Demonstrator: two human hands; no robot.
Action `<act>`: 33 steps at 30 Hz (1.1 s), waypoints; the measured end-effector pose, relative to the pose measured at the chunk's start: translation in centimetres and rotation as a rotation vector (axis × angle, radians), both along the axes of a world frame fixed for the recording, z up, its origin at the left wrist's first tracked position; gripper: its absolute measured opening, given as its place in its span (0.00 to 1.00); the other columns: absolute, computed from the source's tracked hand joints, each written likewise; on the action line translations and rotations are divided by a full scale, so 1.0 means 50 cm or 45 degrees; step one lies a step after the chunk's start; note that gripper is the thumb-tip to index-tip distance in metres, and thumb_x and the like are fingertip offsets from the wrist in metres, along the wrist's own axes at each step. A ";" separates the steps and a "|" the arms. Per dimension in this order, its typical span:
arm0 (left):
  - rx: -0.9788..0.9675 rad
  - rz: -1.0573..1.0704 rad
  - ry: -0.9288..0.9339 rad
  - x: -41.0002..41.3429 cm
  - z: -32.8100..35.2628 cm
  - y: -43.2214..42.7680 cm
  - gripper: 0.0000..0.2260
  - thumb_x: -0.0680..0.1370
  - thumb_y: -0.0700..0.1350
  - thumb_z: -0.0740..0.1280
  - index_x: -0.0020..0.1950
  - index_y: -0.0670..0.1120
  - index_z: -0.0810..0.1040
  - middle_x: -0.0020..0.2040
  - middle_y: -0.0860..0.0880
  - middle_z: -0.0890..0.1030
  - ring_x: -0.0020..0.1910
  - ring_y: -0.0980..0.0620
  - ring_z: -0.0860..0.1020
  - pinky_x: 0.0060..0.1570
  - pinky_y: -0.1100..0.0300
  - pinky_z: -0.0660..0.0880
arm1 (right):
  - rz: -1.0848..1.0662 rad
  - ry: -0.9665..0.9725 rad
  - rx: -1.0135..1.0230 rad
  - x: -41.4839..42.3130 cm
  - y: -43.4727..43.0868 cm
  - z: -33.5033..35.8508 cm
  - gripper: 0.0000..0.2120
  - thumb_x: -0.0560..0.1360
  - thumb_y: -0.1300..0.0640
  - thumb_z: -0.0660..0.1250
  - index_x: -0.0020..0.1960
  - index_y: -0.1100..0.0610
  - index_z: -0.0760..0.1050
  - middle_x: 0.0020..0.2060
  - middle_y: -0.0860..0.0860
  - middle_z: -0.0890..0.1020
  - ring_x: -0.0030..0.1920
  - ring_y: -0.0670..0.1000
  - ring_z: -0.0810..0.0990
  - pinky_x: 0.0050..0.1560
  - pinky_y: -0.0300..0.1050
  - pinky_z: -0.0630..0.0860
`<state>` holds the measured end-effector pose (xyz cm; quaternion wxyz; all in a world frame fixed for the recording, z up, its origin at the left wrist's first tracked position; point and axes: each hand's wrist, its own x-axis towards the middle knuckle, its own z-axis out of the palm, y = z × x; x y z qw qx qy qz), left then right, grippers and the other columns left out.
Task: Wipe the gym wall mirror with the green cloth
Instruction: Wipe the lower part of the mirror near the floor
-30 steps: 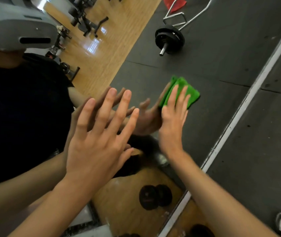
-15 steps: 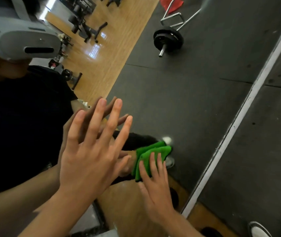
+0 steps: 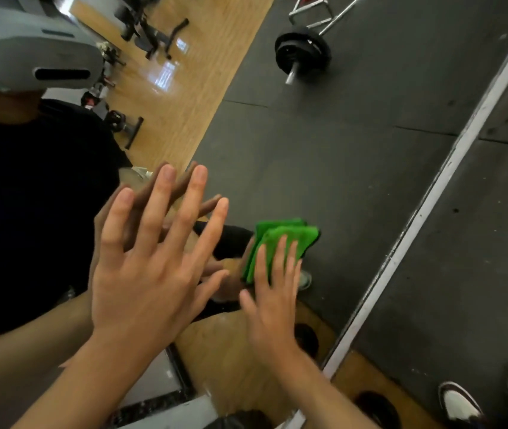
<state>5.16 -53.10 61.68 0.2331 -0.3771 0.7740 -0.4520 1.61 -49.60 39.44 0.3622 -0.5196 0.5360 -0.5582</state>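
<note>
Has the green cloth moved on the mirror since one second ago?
Yes. The green cloth under the right hand is now lower on the mirror, farther from the reflected weight plate.

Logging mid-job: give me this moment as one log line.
wiping | right hand presses green cloth on mirror | left hand open, fingers spread

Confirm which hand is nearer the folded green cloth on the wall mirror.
Right. The right hand lies on the folded green cloth, straight fingers pressing it against the wall mirror. The left hand is splayed open to the cloth's left, not touching it.
</note>
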 end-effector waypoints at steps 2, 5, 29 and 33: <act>0.010 0.005 0.012 0.009 -0.004 -0.006 0.35 0.83 0.66 0.62 0.84 0.46 0.64 0.86 0.39 0.55 0.85 0.34 0.51 0.80 0.35 0.47 | 0.161 0.114 -0.031 0.049 0.128 -0.063 0.30 0.88 0.43 0.47 0.86 0.49 0.43 0.85 0.55 0.42 0.84 0.61 0.43 0.77 0.65 0.52; 0.017 0.005 0.031 0.009 -0.007 -0.007 0.36 0.83 0.65 0.63 0.85 0.46 0.63 0.86 0.39 0.54 0.85 0.34 0.50 0.80 0.35 0.46 | 0.229 0.185 0.021 0.023 0.119 -0.122 0.33 0.86 0.46 0.51 0.86 0.45 0.39 0.85 0.50 0.39 0.84 0.58 0.41 0.78 0.70 0.54; -0.067 0.026 -0.084 -0.012 -0.003 0.004 0.35 0.84 0.64 0.60 0.86 0.45 0.60 0.86 0.38 0.55 0.84 0.34 0.50 0.79 0.36 0.47 | 0.165 -0.083 0.081 -0.112 -0.073 -0.006 0.29 0.86 0.38 0.37 0.85 0.43 0.37 0.83 0.50 0.34 0.84 0.62 0.36 0.79 0.74 0.45; -0.032 0.040 -0.052 -0.015 -0.004 0.002 0.35 0.84 0.63 0.60 0.85 0.45 0.61 0.86 0.38 0.54 0.83 0.34 0.50 0.79 0.34 0.49 | 0.014 -0.128 0.093 -0.127 -0.148 0.021 0.32 0.86 0.37 0.39 0.85 0.50 0.42 0.84 0.54 0.40 0.84 0.61 0.37 0.79 0.74 0.42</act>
